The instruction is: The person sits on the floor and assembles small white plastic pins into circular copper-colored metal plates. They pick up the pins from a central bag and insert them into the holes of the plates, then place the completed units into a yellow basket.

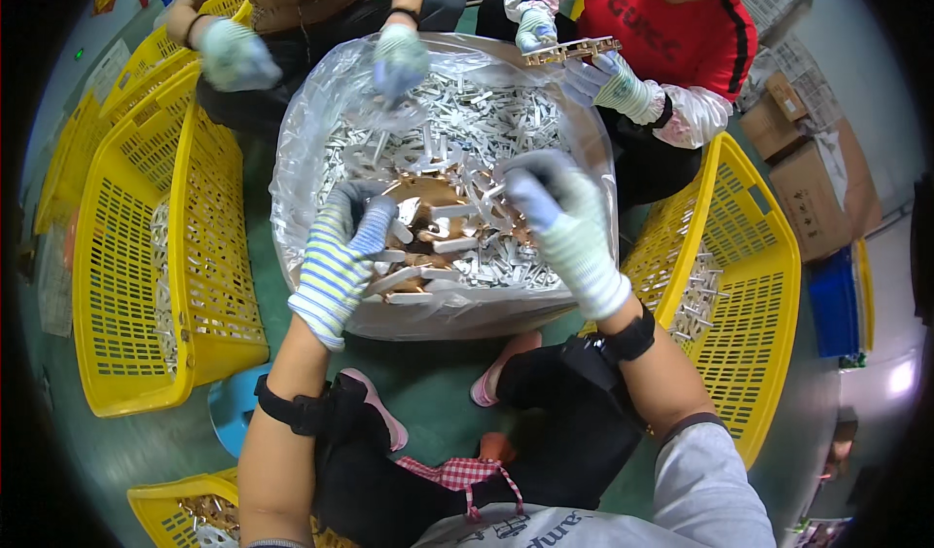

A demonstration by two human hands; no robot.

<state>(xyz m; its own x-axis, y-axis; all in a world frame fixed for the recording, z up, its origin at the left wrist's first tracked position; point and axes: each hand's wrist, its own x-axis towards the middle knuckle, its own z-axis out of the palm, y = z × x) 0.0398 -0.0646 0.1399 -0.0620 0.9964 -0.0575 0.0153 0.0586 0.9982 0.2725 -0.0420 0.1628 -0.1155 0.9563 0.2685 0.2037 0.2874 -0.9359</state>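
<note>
A lined tub [448, 319] in front of me is full of small pale-grey flat pieces [506, 120]. Above the near side of the heap sits a shiny brown part [428, 196] with several pale tabs along it. My left hand [341, 256], in a striped knit glove, closes on the left edge of this part. My right hand [569, 232], in a pale glove with a blue-grey palm, hovers by its right side. Motion smears the right fingers, so I cannot tell whether they hold anything.
Across the tub, one person's gloved hand [399, 61] is over the pieces; another person in red holds a brown strip-like part [572, 51]. Yellow baskets [180, 256] with pale pieces stand at left, and a yellow basket [754, 324] at right. Cardboard boxes [808, 198] are beyond.
</note>
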